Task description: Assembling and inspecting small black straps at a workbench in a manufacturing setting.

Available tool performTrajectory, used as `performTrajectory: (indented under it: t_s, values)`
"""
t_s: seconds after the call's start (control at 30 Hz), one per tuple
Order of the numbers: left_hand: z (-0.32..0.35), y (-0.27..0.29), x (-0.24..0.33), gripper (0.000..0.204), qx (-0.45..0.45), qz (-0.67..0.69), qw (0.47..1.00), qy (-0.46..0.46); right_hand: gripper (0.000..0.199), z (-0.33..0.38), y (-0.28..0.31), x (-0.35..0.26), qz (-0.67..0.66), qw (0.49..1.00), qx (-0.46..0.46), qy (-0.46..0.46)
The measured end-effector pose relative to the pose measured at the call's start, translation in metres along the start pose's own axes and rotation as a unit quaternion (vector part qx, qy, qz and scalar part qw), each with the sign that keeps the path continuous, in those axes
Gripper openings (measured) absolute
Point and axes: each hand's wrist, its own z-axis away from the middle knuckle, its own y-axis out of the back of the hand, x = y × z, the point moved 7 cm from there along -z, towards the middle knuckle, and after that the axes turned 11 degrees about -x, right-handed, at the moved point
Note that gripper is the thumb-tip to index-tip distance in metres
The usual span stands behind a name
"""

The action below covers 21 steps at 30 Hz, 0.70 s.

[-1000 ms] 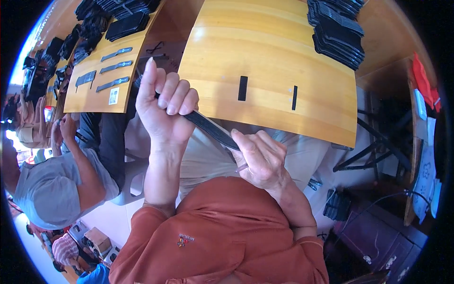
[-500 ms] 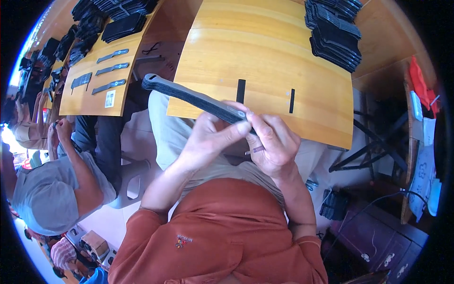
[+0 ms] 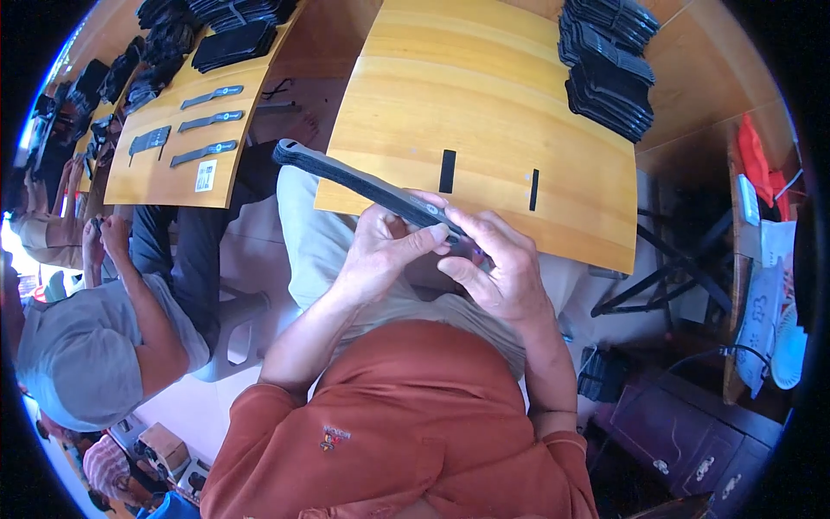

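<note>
Clamping down from both sides, the left hand (image 3: 380, 255) and the right hand (image 3: 497, 268) are closed on the near end of a long black strap (image 3: 363, 186). The strap is pinched at that end, between the left thumb and the right fingertips (image 3: 456, 218), just above the lap. From the grip, the strap runs away up and to the left, its free rounded end hanging past the edge of the wooden surface (image 3: 484, 112). Beyond the grip, two short black strips (image 3: 447, 170) lie flat on that surface, and a stack of black straps (image 3: 609, 69) is piled at its far right corner.
</note>
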Motion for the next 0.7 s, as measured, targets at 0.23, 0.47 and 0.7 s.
performTrajectory:
  t_s: [0.23,0.47,0.7]
  values:
    - [0.01,0.003,0.009,0.035,0.017,-0.024,0.999,-0.031,0.031,0.003,-0.004,-0.005,0.023,1.0,0.005,-0.004]
    - [0.022,0.007,0.014,0.034,0.018,-0.032,0.998,-0.051,0.031,0.007,-0.011,-0.01,0.052,0.999,-0.005,0.013]
    - [0.026,0.014,0.016,0.035,0.03,-0.042,0.997,-0.052,0.032,0.006,-0.016,-0.009,0.089,0.996,-0.008,0.019]
